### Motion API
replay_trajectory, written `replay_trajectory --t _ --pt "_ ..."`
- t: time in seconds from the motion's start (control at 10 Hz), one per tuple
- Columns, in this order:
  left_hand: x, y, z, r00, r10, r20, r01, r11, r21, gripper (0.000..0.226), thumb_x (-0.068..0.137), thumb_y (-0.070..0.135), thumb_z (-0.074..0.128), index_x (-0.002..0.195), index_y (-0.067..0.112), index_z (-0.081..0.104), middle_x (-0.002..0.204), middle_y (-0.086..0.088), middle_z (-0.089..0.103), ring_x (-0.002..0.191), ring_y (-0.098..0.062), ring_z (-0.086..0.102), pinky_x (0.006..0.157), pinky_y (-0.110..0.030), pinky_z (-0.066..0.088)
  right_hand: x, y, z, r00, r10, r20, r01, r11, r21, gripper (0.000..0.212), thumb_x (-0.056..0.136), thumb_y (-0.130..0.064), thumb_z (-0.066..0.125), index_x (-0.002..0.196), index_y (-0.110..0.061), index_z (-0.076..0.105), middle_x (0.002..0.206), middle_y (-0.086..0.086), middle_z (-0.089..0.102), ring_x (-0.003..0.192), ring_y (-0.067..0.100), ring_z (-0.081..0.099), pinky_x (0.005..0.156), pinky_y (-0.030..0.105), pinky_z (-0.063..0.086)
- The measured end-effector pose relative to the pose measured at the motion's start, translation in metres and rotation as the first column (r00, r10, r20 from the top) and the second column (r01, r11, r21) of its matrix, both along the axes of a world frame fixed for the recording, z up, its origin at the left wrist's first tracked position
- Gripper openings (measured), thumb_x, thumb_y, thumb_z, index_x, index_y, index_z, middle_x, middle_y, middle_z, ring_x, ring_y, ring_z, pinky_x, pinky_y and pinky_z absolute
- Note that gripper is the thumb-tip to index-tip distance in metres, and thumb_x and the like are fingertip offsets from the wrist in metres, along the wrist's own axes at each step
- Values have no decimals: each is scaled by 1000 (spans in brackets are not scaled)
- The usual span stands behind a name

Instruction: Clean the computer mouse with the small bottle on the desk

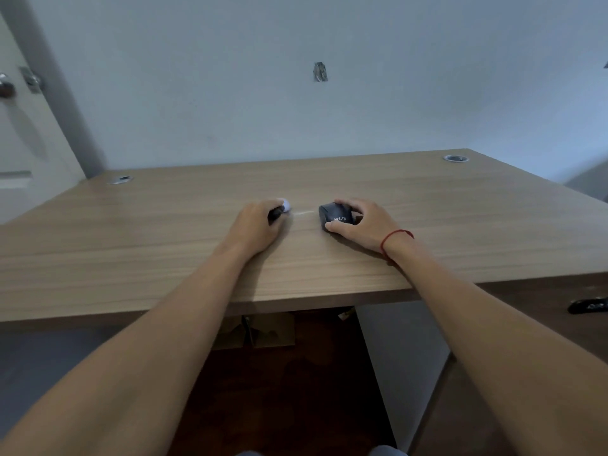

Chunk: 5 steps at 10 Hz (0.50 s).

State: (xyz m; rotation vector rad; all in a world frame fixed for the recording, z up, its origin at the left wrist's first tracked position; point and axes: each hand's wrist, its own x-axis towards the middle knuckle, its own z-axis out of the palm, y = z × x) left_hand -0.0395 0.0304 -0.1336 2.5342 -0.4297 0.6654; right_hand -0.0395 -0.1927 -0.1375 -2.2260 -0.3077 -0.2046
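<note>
A black computer mouse (334,217) lies on the wooden desk (164,232), a little right of the middle. My right hand (365,225) is curled over it, thumb on its near side and fingers on its far side. Left of the mouse, my left hand (255,225) rests on the desk, closed around a small dark bottle (279,212) with a pale rounded end that sticks out past my fingers toward the mouse. Most of the bottle is hidden in my fist. A faint pale streak (304,213) lies on the desk between bottle and mouse.
The desk backs against a pale wall. Round cable holes sit at its far left (120,180) and far right (455,158). A door with a knob (6,88) stands at the left. A cardboard box (263,329) sits under the desk, and a dark object (589,305) lies low at the right.
</note>
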Motion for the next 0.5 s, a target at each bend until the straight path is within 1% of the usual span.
replay_trajectory --t 0.1,0.2,0.3,0.4,0.5 --pt "-1 -4 -2 1000 3 -20 -1 997 73 21 85 27 62 84 6 62 78 -13 67 72 -30 59 61 -29 38 9 8 -1 999 -8 40 12 995 -100 59 86 -33 67 140 -17 51 151 4 45 135 18 46 101 19 32" --pt "-1 -8 -1 999 15 -38 -12 997 75 36 85 36 63 92 1 63 95 -17 69 88 -33 62 77 -39 50 21 17 -2 1000 -22 19 25 988 -154 65 89 -34 62 147 -16 41 160 9 30 144 20 35 112 24 26" --pt "-3 -10 0 998 28 -49 -26 998 59 38 85 36 64 99 0 63 105 -18 68 98 -32 62 86 -42 50 26 24 0 999 -39 5 39 982 -186 63 91 -35 58 147 -14 38 160 11 28 144 25 35 111 27 27" --pt "-2 -7 -2 999 6 -51 -3 998 55 34 84 37 63 96 6 60 97 -14 66 89 -30 60 80 -39 51 24 26 -1 999 -43 -19 39 985 -169 69 90 -37 60 147 -13 32 157 14 31 140 27 38 108 30 31" --pt "-4 -6 -4 996 26 -87 -25 1000 14 55 82 40 65 126 10 51 133 -8 56 126 -24 49 103 -37 42 14 20 -1 996 -66 -65 59 992 -107 107 76 -57 63 156 -15 6 162 7 24 146 24 29 118 39 27"
